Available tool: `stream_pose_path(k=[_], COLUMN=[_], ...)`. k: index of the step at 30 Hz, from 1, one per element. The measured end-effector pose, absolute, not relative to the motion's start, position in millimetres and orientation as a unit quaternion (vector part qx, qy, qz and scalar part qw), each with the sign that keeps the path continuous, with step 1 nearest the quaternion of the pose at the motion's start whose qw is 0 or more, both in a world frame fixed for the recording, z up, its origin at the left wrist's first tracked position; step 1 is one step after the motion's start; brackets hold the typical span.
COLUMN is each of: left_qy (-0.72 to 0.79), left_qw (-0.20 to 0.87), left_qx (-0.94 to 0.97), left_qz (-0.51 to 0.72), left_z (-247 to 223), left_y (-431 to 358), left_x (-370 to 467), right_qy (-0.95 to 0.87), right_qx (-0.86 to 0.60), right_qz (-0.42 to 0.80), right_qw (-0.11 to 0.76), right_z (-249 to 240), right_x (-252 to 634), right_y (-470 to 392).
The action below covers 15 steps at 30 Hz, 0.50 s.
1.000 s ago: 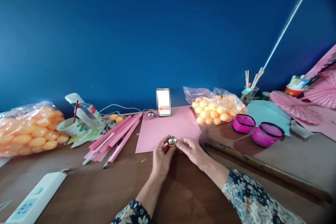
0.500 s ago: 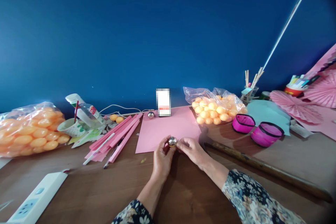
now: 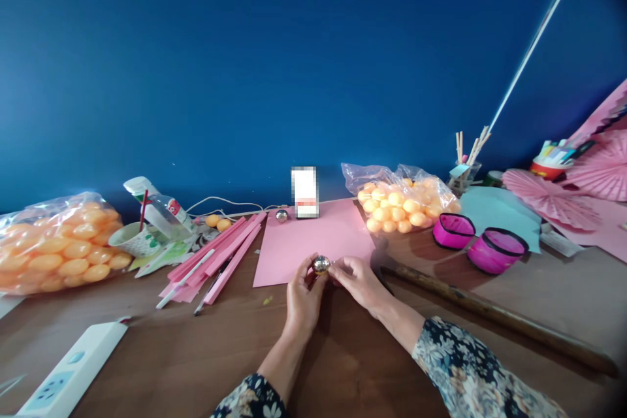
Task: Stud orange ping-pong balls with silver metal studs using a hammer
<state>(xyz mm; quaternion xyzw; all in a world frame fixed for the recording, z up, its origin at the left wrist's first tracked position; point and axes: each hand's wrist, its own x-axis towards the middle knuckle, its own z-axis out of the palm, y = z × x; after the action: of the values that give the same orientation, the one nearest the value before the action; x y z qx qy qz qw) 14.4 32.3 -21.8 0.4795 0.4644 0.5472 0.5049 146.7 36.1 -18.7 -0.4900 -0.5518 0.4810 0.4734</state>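
A shiny silver ball [image 3: 321, 264] is held over the near edge of the pink paper sheet [image 3: 313, 238]. My left hand [image 3: 302, 297] grips it from the left, thumb and fingers closed around its side. From the right, my right hand [image 3: 358, 282] meets the ball with thumb and forefinger pinched together at its side; whatever is in that pinch is too small to make out. A second silver ball [image 3: 281, 215] rests near the sheet's far left corner. Close by, a phone-like upright object [image 3: 306, 192] with a blurred screen stands at the sheet's back edge.
Bags of orange balls lie at left [image 3: 59, 251] and right [image 3: 399, 206]. Pink paper strips [image 3: 230, 248], a bottle [image 3: 164, 212] and a paper cup [image 3: 132, 240] are left. A wooden stick [image 3: 490, 313], magenta cuffs [image 3: 497, 251] and pink paper fans [image 3: 548, 199] are right; a power strip [image 3: 73, 372] is front left.
Both hands stay almost still around the silver ball. The view has shifted very slightly; nothing else has visibly moved.
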Motion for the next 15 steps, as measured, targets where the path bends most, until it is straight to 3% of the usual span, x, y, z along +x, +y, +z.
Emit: stream_pose_path(k=[15], left_qy=[0.464], left_qw=[0.494], left_qx=[0.501], left_qz=[0.539], left_z=[-21.0], left_y=[31.5], left_x=[14.0], right_qy=[-0.539], right_qx=[-0.512], right_qz=[0.465], right_qw=[0.481], right_z=[-27.8], right_x=[147.3], right_y=[39.6])
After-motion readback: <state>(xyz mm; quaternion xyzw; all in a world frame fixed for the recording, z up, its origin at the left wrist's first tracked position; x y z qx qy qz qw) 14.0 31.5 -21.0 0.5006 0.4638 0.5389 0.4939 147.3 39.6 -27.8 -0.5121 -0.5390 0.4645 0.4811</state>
